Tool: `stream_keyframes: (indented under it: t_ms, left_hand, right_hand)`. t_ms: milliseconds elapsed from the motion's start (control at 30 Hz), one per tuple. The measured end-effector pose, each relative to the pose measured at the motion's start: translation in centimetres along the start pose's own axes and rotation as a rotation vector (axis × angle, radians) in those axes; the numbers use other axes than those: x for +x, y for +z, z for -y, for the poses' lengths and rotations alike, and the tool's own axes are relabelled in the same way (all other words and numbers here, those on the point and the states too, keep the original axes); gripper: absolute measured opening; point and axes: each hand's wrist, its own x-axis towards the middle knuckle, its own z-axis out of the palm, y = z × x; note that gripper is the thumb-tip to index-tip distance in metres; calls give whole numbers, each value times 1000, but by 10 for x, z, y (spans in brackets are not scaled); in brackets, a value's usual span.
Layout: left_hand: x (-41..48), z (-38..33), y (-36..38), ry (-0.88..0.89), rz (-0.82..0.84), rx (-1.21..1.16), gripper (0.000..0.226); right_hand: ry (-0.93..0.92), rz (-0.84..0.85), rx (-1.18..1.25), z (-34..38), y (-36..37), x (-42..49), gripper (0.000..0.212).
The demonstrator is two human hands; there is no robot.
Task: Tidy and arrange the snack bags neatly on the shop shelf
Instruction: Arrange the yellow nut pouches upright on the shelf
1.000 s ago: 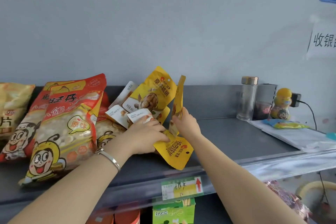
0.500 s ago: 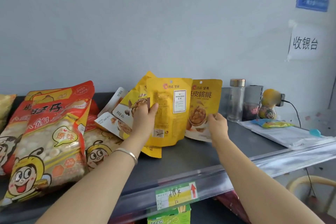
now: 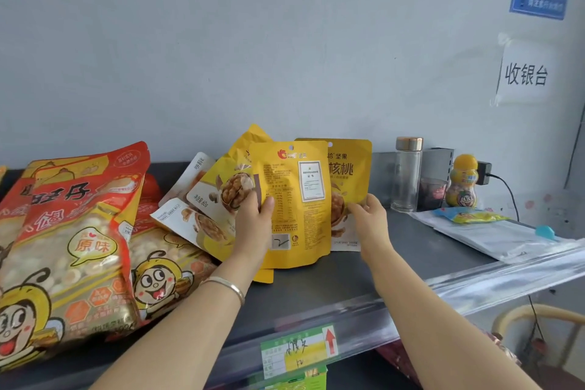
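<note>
— What is in your left hand?
— My left hand (image 3: pixel 253 225) grips a yellow walnut bag (image 3: pixel 294 199) by its left edge, with the thumb on the printed back side and the fingers curled behind. The bag is upright, with its bottom edge at the grey shelf (image 3: pixel 316 291).
— And the right one?
— My right hand (image 3: pixel 370 222) pinches the right edge of a second walnut bag (image 3: pixel 351 168) (this one shows its front). It stands just behind the first bag and is partly covered by it.
— Where are the others?
— More leaning walnut bags (image 3: pixel 221 187) are tilted just to the left, behind my left hand, and they touch the big red snack bags (image 3: pixel 79 231). A glass bottle (image 3: pixel 406 174) stands to the right, apart from the bags.
</note>
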Motion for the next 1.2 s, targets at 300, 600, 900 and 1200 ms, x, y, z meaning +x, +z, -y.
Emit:
stream_keyframes:
  t_ms: [300, 600, 900, 1200]
  left_hand:
    - [-10, -6, 16, 72, 327, 91, 72]
    - [-18, -2, 24, 73, 444, 374, 81]
    - [-19, -5, 18, -106, 432, 260, 83]
    - [-11, -10, 27, -205, 448, 212, 87]
  right_hand:
    - [-121, -33, -99, 7, 0, -11, 12]
    - [-315, -11, -229, 9, 2, -21, 59]
    - [-376, 175, -620, 8, 27, -31, 39]
    - [-307, -95, -685, 14, -7, -14, 32]
